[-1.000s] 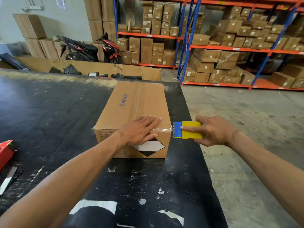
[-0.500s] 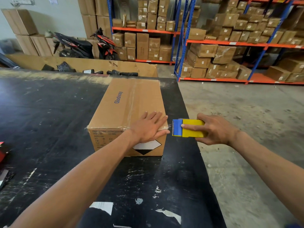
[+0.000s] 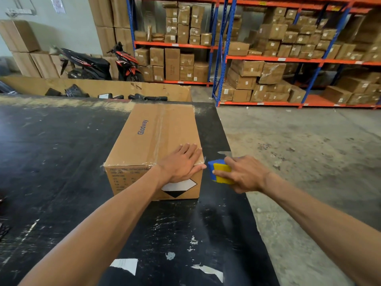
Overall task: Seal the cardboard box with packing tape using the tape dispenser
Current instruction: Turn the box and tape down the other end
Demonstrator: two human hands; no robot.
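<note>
Box [image 3: 152, 141] sits on black table [image 3: 51, 162] near its right edge, left hand [image 3: 181, 164] flat on near right corner, fingers extended together; right hand [image 3: 245, 174] clamped on dispenser [image 3: 219, 171] just beside box.

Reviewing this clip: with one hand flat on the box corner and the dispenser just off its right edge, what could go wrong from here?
1. The tape dispenser in the right hand points its toothed end toward the left hand; a slip could nick a finger.
2. The cardboard box sits near the black table edge; a sideways pull might shift it.
3. The clear tape along the near top edge looks wrinkled, so it may bond poorly.
</note>
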